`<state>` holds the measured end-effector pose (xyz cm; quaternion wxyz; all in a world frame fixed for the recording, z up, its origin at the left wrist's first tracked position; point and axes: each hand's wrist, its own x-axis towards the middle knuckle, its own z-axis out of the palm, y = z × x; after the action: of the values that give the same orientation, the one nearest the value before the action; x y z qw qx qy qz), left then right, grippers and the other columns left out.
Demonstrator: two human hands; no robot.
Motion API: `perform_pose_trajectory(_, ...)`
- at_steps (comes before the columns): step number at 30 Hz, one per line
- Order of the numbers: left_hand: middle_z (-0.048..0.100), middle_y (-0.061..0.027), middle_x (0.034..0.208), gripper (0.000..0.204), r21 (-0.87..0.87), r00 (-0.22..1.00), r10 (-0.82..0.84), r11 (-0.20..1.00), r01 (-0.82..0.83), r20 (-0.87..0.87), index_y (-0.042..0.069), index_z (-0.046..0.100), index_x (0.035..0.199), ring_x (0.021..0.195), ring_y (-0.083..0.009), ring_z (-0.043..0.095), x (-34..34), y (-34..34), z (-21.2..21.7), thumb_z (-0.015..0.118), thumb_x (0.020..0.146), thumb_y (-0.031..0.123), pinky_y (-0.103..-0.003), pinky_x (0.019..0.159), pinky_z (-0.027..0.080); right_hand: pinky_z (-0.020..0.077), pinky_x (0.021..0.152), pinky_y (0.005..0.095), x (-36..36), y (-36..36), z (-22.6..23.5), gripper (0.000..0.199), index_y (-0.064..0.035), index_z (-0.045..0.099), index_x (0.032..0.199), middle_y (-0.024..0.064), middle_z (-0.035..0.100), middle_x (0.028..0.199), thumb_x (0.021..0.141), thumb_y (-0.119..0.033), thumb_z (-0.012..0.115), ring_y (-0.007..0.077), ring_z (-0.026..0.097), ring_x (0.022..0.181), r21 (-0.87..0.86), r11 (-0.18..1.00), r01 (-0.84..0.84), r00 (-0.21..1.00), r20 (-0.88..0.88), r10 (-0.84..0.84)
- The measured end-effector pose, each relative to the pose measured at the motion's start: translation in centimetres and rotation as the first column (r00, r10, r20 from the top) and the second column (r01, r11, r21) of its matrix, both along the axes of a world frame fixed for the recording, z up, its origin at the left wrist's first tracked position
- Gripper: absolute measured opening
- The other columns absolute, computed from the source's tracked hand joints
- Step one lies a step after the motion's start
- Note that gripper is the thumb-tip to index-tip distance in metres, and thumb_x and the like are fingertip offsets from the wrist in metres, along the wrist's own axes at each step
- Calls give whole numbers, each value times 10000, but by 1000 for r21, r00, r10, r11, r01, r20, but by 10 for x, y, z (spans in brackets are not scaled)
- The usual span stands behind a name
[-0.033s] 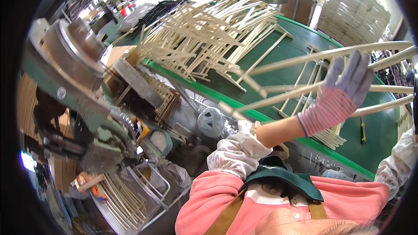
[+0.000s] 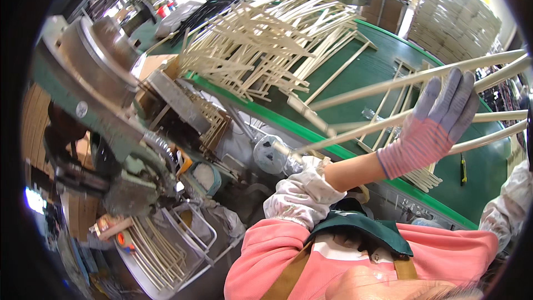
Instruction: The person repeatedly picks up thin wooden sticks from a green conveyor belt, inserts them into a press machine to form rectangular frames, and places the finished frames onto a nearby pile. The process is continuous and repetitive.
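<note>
- Left hand (image 2: 438,128), in a grey and pink-striped glove, has an open grip: fingers stretched out almost straight and laid flat against the long pale rods (image 2: 366,90). The thumb is hidden, so I cannot tell whether anything is pinched.
- Against the earlier picture nothing has shifted; hand and rods stand as they did, so the work is paused in this raised hold.
- Left forearm runs up from a white sleeve cover (image 2: 302,194), bare at the wrist, with the hand lifted above the surface's near edge.
- Right hand is out of view; only its white sleeve (image 2: 508,205) shows at the right rim.
- The rods hang in the air over the green surface (image 2: 355,72), slanting toward its near edge.
- A heap of pale wooden frames (image 2: 266,39) covers the far left corner.
- Beyond the left edge stands a green machine (image 2: 83,94), with a metal tray of sticks (image 2: 161,250) below.
</note>
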<state>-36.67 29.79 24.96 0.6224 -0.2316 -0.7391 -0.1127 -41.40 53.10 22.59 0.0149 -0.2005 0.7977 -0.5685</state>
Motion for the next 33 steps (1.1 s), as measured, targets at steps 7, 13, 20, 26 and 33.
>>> perform_pose_trajectory(7, 446, -241, 1213, 823, 385, 956, -83, 923, -33, 280, -80, 315, 1313, 1109, -360, 455, 85, -103, -54, 599, 785, 484, -480, 970, 294, 387, 391, 256, 6, -140, 75, 493, 71, 516, 1154, 48, 546, 670, 765, -198, 653, 127, 490, 456, -625, 662, -413, 837, 27, 547)
perform_pose_trajectory(13, 538, -127, 1023, 498, 835, 853, -293, 488, -254, 431, -31, 455, 1165, 903, -217, 537, 127, -191, -155, 684, 807, 228, -341, 780, 443, 509, 643, 258, 52, -299, -45, 396, 56, 524, 1197, 97, 648, 867, 866, -158, 564, 146, 617, 670, -401, 623, -672, 358, 560, 747)
perform_pose_trajectory(20, 643, -23, 886, 238, 942, 840, -540, -251, -222, 54, 3, 643, 1011, 769, -89, 584, 174, -241, -220, 689, 807, 116, -239, 726, 470, 538, 770, 309, 85, -367, -132, 402, 85, 467, 1234, 159, 590, 1080, 856, -39, 524, 286, 650, 911, -527, 471, -707, -14, 677, 736)
perform_pose_trajectory(26, 635, -15, 763, 152, 785, 820, -571, -493, -374, 31, 30, 674, 841, 699, -96, 578, 198, -246, -217, 626, 858, 173, -248, 658, 452, 517, 689, 259, 69, -380, -176, 305, 18, 561, 1179, 86, 661, 943, 900, -62, 470, 147, 644, 768, 93, 10, -996, 46, 398, 916)
perform_pose_trajectory(33, 651, -90, 846, 303, 889, 960, -240, -395, -232, 144, 37, 645, 971, 677, -167, 621, 313, -251, -106, 664, 828, 302, -268, 593, 502, 535, 574, 285, 3, -423, -422, 278, -60, 685, 935, 68, 680, 771, 857, -283, 539, 141, 662, 657, 205, 636, -744, 582, 667, 465)
